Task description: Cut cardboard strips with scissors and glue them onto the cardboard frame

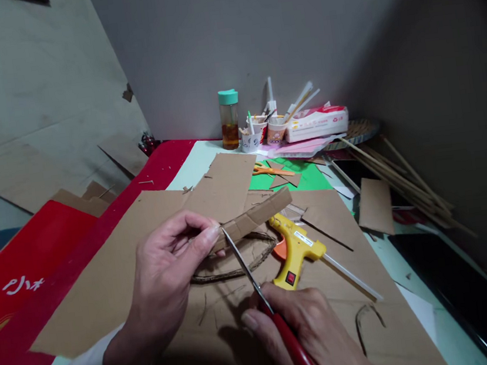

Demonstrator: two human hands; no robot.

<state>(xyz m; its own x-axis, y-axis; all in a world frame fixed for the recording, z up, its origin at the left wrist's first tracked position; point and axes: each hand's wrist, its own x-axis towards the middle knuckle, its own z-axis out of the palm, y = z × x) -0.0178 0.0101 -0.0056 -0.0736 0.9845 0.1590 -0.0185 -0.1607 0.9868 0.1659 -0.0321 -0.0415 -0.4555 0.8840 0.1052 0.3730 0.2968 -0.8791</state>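
My left hand (171, 265) pinches one end of a narrow cardboard strip (256, 216), which points up to the right. In my right hand (307, 322) are red-handled scissors (292, 342), the fingers wrapped round the handle. The tip of their blades meets the strip close to my left thumb. Below the strip lies a curved, leaf-shaped cardboard piece (236, 266), partly hidden by the hand and the blades. Just beyond my right hand rests a yellow glue gun (296, 250) with a clear glue stick (352, 275) poking out of its back.
Cardboard sheets (103, 265) cover much of the table. Orange scissors (273, 170) lie on green paper (313, 174). Behind stand a bottle (229, 122), paper cups (251, 141) and a tissue pack (318, 123). Wooden sticks (407, 180) and a black flat panel (451, 287) lie at right.
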